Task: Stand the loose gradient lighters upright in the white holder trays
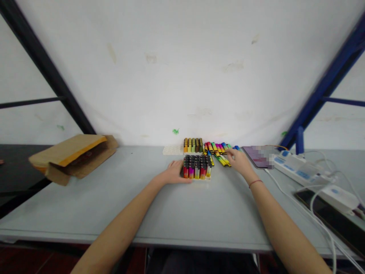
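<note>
A block of colourful lighters [197, 166] stands upright in a white tray on the grey table [114, 205]. My left hand [173, 172] rests against the block's left side, fingers curled along it. My right hand [238, 160] reaches into a loose pile of colourful lighters [219, 149] lying to the right of the block; its fingertips touch the pile, and whether they grip one is unclear. Behind the block stands a second short row of upright lighters [193, 145] beside an empty white tray [172, 150].
An open cardboard box [72, 156] lies on its side at the table's left. At the right are a dark flat device [258, 156], white power strips [296, 167] with cables, and a black phone [330, 217]. A white wall rises behind, flanked by dark and blue frame bars.
</note>
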A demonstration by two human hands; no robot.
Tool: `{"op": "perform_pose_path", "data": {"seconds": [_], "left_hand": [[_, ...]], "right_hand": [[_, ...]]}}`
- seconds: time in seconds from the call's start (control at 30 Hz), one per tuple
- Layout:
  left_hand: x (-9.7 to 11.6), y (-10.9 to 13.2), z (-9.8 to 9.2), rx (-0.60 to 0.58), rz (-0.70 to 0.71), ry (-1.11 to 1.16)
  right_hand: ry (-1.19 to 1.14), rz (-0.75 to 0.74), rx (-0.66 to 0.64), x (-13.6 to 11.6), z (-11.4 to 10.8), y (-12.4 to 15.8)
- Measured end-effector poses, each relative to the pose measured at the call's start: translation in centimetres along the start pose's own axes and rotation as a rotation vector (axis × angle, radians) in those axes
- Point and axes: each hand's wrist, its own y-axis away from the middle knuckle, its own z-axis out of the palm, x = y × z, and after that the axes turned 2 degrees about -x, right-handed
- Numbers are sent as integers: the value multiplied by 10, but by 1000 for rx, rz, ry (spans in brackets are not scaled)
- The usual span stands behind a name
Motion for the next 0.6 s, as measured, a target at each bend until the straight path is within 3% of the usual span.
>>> {"op": "perform_pose_path", "data": {"seconds": [0.1, 0.23, 0.43, 0.6], "left_hand": [[0, 0, 0, -3, -7, -6], [1, 1, -1, -4, -8, 8], [0, 1, 0, 11, 1, 35], [0, 0, -1, 5, 3, 14]], "right_hand": [[144, 34, -89, 20, 10, 0], [185, 35, -193, 30, 17, 0], [270, 37, -179, 30, 22, -2], [114, 116, -114, 24, 19, -2]]}}
